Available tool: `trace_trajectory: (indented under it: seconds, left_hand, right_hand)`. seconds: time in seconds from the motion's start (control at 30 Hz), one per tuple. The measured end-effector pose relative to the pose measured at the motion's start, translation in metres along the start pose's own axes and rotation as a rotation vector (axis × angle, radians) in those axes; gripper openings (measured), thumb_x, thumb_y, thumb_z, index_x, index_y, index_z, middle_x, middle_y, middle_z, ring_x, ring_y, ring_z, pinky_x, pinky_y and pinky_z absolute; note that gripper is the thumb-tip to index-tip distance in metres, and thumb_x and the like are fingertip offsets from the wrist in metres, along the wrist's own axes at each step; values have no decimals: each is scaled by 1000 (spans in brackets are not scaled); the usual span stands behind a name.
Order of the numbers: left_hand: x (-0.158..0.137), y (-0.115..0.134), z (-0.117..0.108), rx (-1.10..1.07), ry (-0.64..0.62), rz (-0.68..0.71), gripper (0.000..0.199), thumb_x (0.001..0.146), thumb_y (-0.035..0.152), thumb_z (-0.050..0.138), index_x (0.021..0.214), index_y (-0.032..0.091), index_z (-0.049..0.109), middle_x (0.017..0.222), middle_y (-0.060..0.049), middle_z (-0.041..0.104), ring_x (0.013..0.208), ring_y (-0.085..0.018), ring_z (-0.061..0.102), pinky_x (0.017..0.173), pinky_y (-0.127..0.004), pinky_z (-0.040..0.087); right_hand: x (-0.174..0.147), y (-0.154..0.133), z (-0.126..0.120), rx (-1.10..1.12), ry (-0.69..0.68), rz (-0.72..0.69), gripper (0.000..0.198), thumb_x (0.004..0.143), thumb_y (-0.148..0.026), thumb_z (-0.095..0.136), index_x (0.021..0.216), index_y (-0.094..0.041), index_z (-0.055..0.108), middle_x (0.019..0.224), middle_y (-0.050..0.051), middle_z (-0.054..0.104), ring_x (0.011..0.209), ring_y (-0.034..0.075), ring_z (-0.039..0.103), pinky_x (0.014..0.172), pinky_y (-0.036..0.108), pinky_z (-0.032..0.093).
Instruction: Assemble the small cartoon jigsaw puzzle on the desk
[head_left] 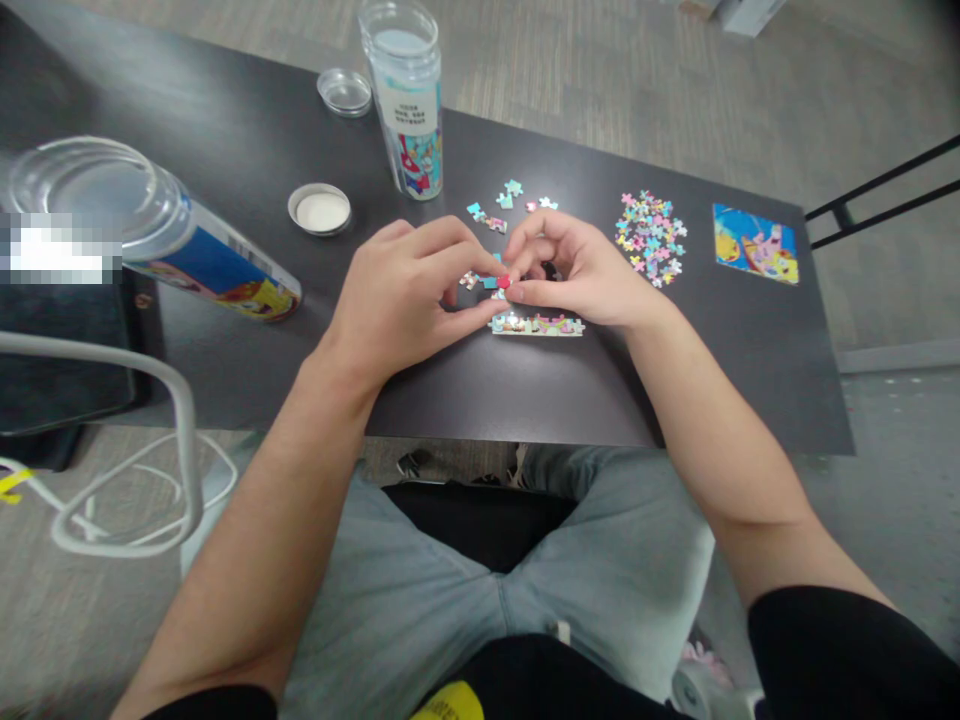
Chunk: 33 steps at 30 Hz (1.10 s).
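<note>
My left hand (409,295) reaches in from the left, index finger and thumb closing around small jigsaw puzzle pieces. Opposite it, my right hand (574,270) pinches at a red puzzle piece (503,282), and the fingertips of both hands nearly meet there. Just below the fingers lies a joined strip of puzzle pieces (551,326) with a straight lower edge. A few loose puzzle pieces (496,225) are scattered beyond the hands. Fingers partly cover the pieces between my hands, so how they fit together is hidden.
Right of my hands are a heap of puzzle pieces (651,238) and a colourful picture card (756,243). A clear-topped canister (409,110) stands behind; a larger canister (217,262) is at left. Two round lids (319,210) and a white cable (184,440) are also leftward.
</note>
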<state>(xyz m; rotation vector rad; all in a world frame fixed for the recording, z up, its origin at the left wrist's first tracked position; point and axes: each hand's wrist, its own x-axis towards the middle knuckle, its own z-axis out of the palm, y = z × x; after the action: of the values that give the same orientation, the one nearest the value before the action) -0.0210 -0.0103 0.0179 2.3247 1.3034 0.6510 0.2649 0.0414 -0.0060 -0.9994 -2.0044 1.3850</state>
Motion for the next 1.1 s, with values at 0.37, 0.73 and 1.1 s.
trace_trajectory:
  seconds: [0.37,0.73,1.1]
  left_hand:
    - [-2,-19,-1,-186,-136,36,26,102,60,89,103,35,96,97,-1,88,84,-25,78,92,-45,58]
    - [-1,-17,9,-175,-104,25,32,95,55,95,115,31,93,106,-2,86,94,-25,77,86,-39,53]
    - [-2,-18,4,-235,-153,30,22,102,44,92,112,27,102,103,-5,84,90,-21,71,86,-35,53]
  right_hand:
    - [-5,-8,-21,-175,99,24,86,87,-104,101,130,-32,79,112,5,83,106,30,73,101,49,61]
    - [-8,-4,-10,-463,-12,-81,52,98,-65,100,132,-28,87,118,5,81,108,31,69,115,53,49]
    - [-7,1,-4,-534,-44,-110,57,97,-61,103,141,-29,86,125,6,75,119,36,70,124,58,43]
